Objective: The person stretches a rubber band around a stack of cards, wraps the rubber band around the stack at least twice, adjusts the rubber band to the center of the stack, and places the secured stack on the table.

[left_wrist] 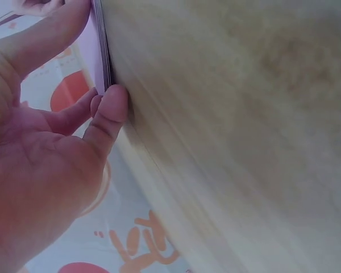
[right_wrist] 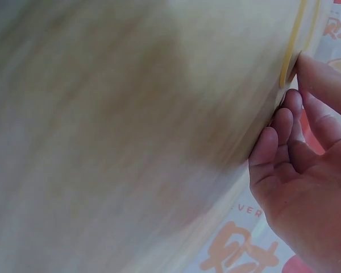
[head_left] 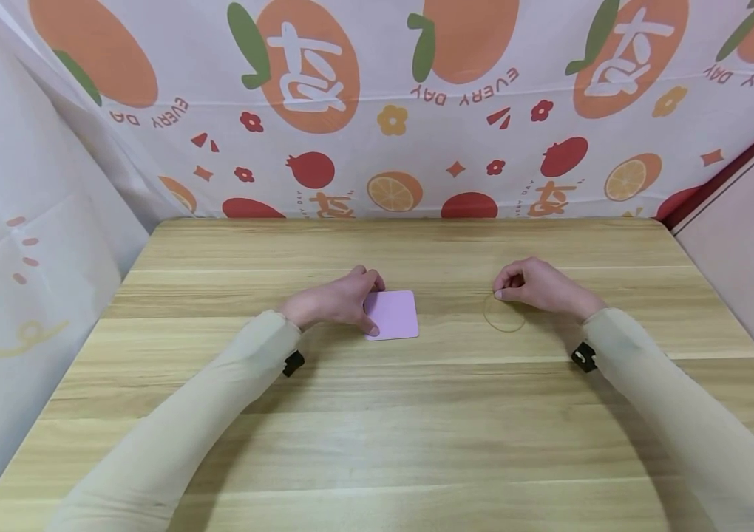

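Note:
A stack of square pink-purple cards [head_left: 395,315] with rounded corners lies on the wooden table [head_left: 377,428]. My left hand [head_left: 344,297] grips it from the left, thumb at its near edge and fingers at the far edge. The layered edges of the cards [left_wrist: 105,51] show in the left wrist view. To the right, my right hand [head_left: 539,287] pinches a thin yellow rubber band [head_left: 505,331] between thumb and forefinger. The band forms a loose loop on the tabletop. The right wrist view shows the band [right_wrist: 291,48] at the fingertips, with the other fingers curled close to the wood.
A white cloth [head_left: 350,148] printed with fruit hangs behind the table's far edge. Another pale cloth [head_left: 24,222] hangs on the left, and a light panel [head_left: 749,222] stands on the right. Each wrist bears a black strap [head_left: 583,357].

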The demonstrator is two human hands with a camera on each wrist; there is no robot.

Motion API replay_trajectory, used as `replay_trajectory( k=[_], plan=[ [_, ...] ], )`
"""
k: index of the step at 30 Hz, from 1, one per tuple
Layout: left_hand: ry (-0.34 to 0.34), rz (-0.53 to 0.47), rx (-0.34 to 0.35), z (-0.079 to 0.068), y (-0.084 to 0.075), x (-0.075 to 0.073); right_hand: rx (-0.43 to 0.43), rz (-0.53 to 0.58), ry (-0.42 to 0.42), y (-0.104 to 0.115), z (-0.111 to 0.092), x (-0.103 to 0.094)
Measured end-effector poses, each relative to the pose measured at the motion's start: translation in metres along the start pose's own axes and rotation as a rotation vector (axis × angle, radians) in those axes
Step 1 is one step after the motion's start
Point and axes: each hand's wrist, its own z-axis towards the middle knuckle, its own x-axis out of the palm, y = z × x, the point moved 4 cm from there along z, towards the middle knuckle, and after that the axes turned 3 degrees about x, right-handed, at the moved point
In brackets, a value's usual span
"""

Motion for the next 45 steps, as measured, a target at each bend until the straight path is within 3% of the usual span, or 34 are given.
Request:
replay_trajectory(
  k=[14, 21, 28, 32, 39, 45],
  plan=[
    [-0.085, 0.019, 0.027, -0.003, -0.003, 0.001, 0.011, 0.002, 0.005, -0.001, 0.000, 0.002],
    [-0.134, -0.091, 0.043, -0.011, -0.009, 0.005, 0.027, 0.025, 0.006, 0.001, -0.004, 0.001],
    [-0.205, -0.109, 0.095, -0.020, -0.009, 0.008, 0.009, 0.089, 0.008, -0.002, -0.007, 0.000],
    [-0.240, -0.161, 0.100, -0.024, -0.005, 0.007, 0.012, 0.204, 0.025, -0.004, -0.011, -0.002],
    [-0.281, -0.215, 0.112, -0.026, -0.003, 0.005, 0.085, 0.514, 0.098, 0.004, -0.024, 0.000],
    [-0.294, -0.268, 0.124, -0.029, -0.005, 0.001, 0.062, 0.802, 0.113, 0.018, -0.029, 0.005]
  ],
)
